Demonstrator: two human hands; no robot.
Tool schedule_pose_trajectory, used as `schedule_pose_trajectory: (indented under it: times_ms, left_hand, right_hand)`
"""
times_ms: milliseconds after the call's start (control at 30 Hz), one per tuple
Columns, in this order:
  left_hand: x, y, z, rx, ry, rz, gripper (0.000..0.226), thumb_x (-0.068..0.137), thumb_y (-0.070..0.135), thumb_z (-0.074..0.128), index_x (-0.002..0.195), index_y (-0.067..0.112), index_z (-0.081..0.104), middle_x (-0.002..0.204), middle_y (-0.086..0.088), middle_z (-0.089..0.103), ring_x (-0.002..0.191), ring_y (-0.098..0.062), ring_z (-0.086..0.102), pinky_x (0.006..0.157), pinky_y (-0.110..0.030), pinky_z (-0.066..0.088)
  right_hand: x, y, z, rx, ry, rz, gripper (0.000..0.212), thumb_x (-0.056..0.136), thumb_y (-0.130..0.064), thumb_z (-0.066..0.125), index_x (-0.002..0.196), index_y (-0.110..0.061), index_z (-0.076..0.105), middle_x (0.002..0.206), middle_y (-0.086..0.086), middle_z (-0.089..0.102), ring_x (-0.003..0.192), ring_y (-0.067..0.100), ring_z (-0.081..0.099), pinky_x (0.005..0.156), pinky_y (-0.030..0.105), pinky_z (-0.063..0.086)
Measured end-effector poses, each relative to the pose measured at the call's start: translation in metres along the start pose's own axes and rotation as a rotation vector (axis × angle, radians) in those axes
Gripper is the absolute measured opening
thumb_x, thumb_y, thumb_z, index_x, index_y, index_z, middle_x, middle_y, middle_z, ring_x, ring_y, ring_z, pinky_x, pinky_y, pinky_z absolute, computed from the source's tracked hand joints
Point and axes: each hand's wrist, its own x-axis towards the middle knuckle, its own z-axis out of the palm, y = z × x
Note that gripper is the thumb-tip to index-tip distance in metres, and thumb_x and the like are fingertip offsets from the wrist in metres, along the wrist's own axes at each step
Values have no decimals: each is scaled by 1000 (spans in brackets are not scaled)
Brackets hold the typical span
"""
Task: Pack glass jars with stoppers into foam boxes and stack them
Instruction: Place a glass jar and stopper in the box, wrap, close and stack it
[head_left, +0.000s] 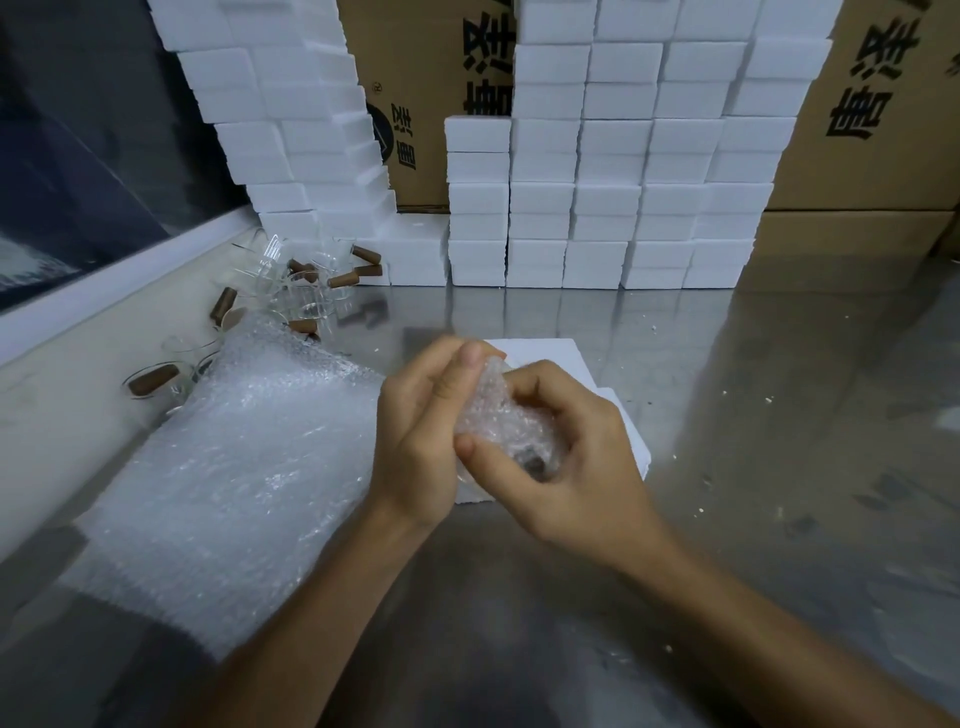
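Both hands hold a jar wrapped in bubble wrap (501, 421) just above the table's middle. My left hand (423, 431) grips its left side, thumb up along the wrap. My right hand (571, 452) curls round it from the right, with a dark stopper end showing between the fingers. Beneath the hands lies an open white foam box (618, 410), mostly hidden. Several loose glass jars with brown stoppers (306, 291) lie at the back left. Stacks of shut foam boxes (597, 208) line the back.
A large sheet of bubble wrap (234, 467) covers the table's left part. Cardboard cartons (872, 130) stand behind the foam stacks. A white ledge (104, 291) and a dark window run along the left. Foam crumbs dot the steel table (779, 415) at right.
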Motion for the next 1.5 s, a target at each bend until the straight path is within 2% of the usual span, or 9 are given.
schedule_pose_trajectory:
  times_ms: [100, 200, 367, 500, 667, 867, 1100, 1267, 1500]
  left_hand:
    - [2, -2, -1, -79, 103, -170, 26, 87, 30, 53, 75, 13, 69, 73, -9, 64, 72, -19, 61, 63, -31, 48]
    - [5, -3, -1, -134, 162, -321, 21, 80, 30, 56, 68, 19, 69, 70, -2, 63, 71, -16, 61, 62, -30, 48]
    - [7, -3, -5, -168, 181, -372, 20, 78, 28, 59, 74, 11, 68, 72, -8, 63, 70, -21, 61, 63, -31, 49]
    - [6, 0, -4, -129, 153, -361, 17, 78, 26, 60, 68, 14, 66, 68, -6, 59, 65, -16, 58, 56, -25, 48]
    - [9, -1, -3, -132, 256, -466, 19, 90, 17, 62, 78, 4, 68, 75, -12, 61, 72, -23, 60, 64, -33, 48]
    - [15, -5, -9, -229, 368, -666, 19, 90, 27, 59, 88, 10, 68, 82, -12, 64, 77, -28, 66, 69, -37, 53]
    - [15, -3, -14, -352, 225, -818, 41, 93, 49, 54, 96, 10, 67, 84, -11, 67, 77, -27, 69, 63, -35, 52]
    - [10, -1, -14, -236, 62, -761, 47, 95, 57, 43, 100, 12, 56, 76, -10, 58, 55, -18, 52, 37, -18, 23]
    - [11, 4, -20, -401, -205, -635, 41, 83, 45, 57, 95, 11, 77, 85, -12, 69, 64, -20, 63, 39, -26, 42]
  right_hand:
    - [2, 0, 2, 102, 82, -20, 40, 75, -28, 79, 103, -10, 57, 100, 1, 56, 94, 23, 62, 82, 36, 53]
    - [0, 4, -3, 7, 9, -113, 39, 79, -26, 76, 109, -6, 60, 106, 2, 61, 102, 20, 62, 87, 29, 50]
    - [-6, 5, -1, -124, -154, -159, 37, 77, -18, 76, 108, -5, 61, 101, -1, 63, 92, 4, 56, 84, 19, 42]
    - [-1, 5, -2, -183, -193, -173, 19, 80, -15, 73, 83, -3, 58, 74, 4, 55, 69, 14, 45, 68, 23, 37]
    - [-4, 8, 3, -177, -84, -111, 35, 78, -23, 81, 104, -7, 63, 104, 2, 58, 99, 6, 53, 85, 15, 41]
    - [-6, 10, 0, -192, -51, -187, 52, 73, -31, 83, 114, -9, 59, 110, 0, 60, 102, 15, 56, 86, 32, 47]
    - [-9, 11, 3, -125, -137, -34, 53, 73, -31, 83, 118, -20, 56, 109, -10, 61, 100, 8, 59, 88, 24, 49]
    - [0, 12, -8, 248, -221, 226, 34, 76, -26, 81, 101, -19, 59, 90, -7, 65, 80, 13, 67, 66, 23, 52]
    - [15, 16, -22, 605, -152, 384, 28, 75, -5, 71, 101, -3, 63, 87, 6, 67, 82, 21, 64, 73, 29, 53]
